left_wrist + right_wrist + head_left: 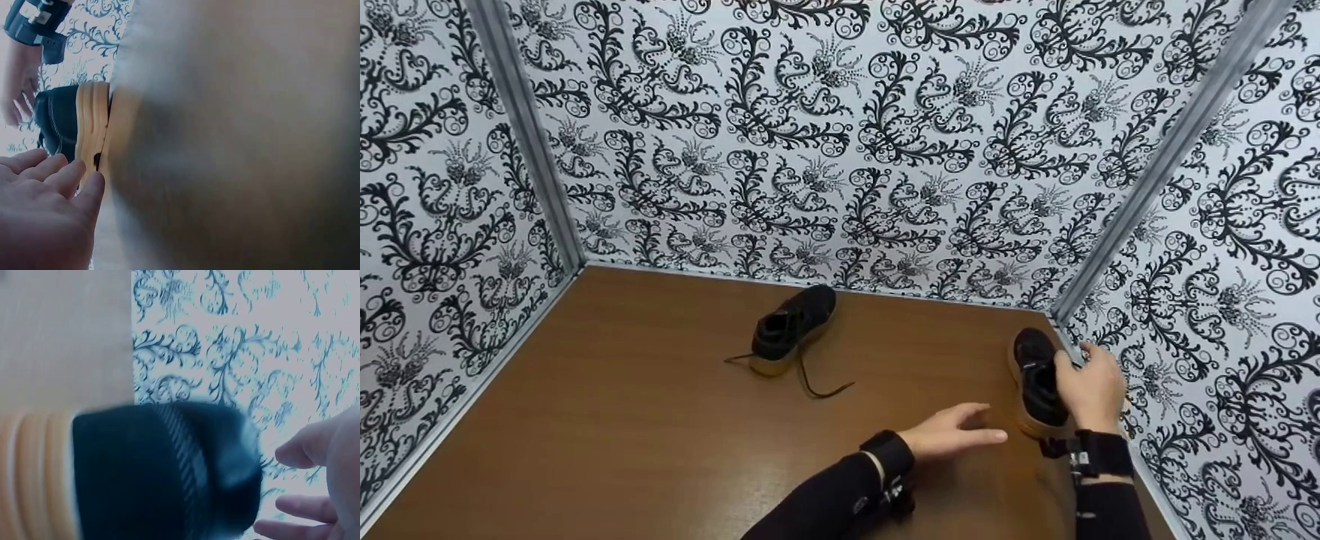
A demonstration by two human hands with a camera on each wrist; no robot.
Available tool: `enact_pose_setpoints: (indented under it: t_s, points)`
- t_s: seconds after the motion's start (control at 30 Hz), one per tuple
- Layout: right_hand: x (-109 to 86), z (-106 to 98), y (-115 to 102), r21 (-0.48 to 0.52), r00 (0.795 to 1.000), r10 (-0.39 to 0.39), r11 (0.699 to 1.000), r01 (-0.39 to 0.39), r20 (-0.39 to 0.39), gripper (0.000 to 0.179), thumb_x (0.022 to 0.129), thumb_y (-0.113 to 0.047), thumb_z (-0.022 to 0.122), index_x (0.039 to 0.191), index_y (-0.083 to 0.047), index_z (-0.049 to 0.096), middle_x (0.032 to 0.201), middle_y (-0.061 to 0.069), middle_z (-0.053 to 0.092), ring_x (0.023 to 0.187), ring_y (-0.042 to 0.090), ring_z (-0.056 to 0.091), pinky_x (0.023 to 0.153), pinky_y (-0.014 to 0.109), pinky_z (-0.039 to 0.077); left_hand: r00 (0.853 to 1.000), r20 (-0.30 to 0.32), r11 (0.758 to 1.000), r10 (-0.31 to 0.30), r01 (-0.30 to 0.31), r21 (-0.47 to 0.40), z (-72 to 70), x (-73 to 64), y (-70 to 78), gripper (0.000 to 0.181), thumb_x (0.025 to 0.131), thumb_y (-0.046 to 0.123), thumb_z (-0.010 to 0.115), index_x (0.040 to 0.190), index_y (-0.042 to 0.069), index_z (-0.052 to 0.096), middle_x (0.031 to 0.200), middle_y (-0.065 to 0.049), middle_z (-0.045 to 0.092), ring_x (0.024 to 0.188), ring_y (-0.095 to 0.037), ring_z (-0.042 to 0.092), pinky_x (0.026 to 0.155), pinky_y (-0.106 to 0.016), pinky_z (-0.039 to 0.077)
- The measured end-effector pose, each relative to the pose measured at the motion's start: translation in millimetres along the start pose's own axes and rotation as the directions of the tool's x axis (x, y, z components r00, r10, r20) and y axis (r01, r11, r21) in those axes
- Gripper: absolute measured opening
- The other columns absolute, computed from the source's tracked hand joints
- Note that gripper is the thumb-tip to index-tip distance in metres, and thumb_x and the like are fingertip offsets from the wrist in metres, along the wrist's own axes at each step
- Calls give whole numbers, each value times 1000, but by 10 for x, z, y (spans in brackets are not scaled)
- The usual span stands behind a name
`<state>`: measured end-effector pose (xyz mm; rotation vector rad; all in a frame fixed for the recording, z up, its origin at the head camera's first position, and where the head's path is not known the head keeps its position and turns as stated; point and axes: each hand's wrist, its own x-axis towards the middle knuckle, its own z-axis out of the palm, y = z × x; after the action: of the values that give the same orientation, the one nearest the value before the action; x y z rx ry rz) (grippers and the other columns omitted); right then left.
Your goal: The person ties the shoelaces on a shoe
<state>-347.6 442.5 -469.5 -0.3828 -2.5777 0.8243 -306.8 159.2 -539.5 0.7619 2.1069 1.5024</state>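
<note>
A black shoe with a tan sole [1033, 356] stands on the brown table near the right wall, toe toward the back. My right hand [1093, 386] is at the shoe's right side, thumb close to its opening. In the right wrist view the fingers [304, 509] of that hand look extended and apart from the shoe's heel [135, 478]. Left of the shoe's heel, my left hand [949, 435] hovers over the table with fingers stretched toward it, holding nothing. A matching shoe [799, 319] stands near the back wall, its untied lace [814, 386] trailing on the table.
Patterned white-and-black walls enclose the brown tabletop [622, 405] at the back, left [435, 225] and right [1222, 337]. Grey corner posts [529, 142] rise where they meet. Each wrist wears a strapped camera.
</note>
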Motion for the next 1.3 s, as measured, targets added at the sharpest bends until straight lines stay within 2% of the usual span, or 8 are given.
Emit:
enact_pose_setpoints:
  t_s: [0.1,0.3,0.43,0.57,0.73,0.9,1.07,1.3]
  points:
    - [-44,70,-172,24,998,-40,999,41,-58,59,108,-35,61,151,5,60,152,34,59,140,54,54,120,66,40,1000,-24,1000,0,-1,-22,-87,-10,-23,82,104,68,62,169,20,46,169,-1,54,156,-16,52,125,-33,45]
    - [-109,295,-405,69,991,-104,992,110,-83,53,109,-33,63,146,6,63,147,33,62,136,52,57,117,66,43,993,-116,999,33,-37,-27,-265,-43,-89,81,103,67,64,166,19,50,170,0,53,156,-19,52,127,-35,44]
    - [-124,512,-519,87,980,-164,981,174,-117,50,107,-31,67,140,6,67,141,33,67,131,52,61,115,64,45,973,-222,998,67,-69,-2,-397,-95,-159,77,102,64,66,162,16,56,166,-4,58,155,-25,53,128,-40,43]
    - [-175,707,-649,91,976,-200,974,207,-82,50,108,-33,67,141,5,66,143,32,66,135,51,60,118,62,45,953,-295,996,65,-80,-39,-550,-172,-237,76,103,61,67,159,11,58,163,-8,60,154,-30,54,129,-46,42]
    - [-247,869,-787,130,976,-212,967,218,-59,48,108,-31,69,139,4,68,143,30,68,138,49,61,120,59,45,932,-352,990,81,-117,-81,-748,-328,-263,74,103,55,71,158,7,58,161,-15,61,153,-35,55,130,-52,41]
    - [-293,956,-890,173,977,-208,962,211,-40,49,108,-34,69,140,3,68,143,28,68,138,46,61,120,58,46,912,-389,983,127,-167,-73,-1014,-490,-316,69,105,48,72,158,6,57,160,-20,61,150,-38,57,129,-56,42]
    - [-353,1084,-1003,193,977,-210,961,199,39,55,110,-40,66,146,2,64,146,27,66,140,45,60,121,58,45,878,-448,978,171,-207,-32,-1316,-672,-382,65,105,40,73,155,0,57,152,-22,66,143,-38,62,125,-56,46]
    - [-460,1312,-1220,241,964,-242,948,209,115,58,110,-43,68,148,1,61,147,25,67,140,44,61,121,57,46,784,-559,950,268,-312,18,-1655,-939,-345,49,107,22,73,148,-3,62,140,-22,72,131,-36,68,116,-45,54]
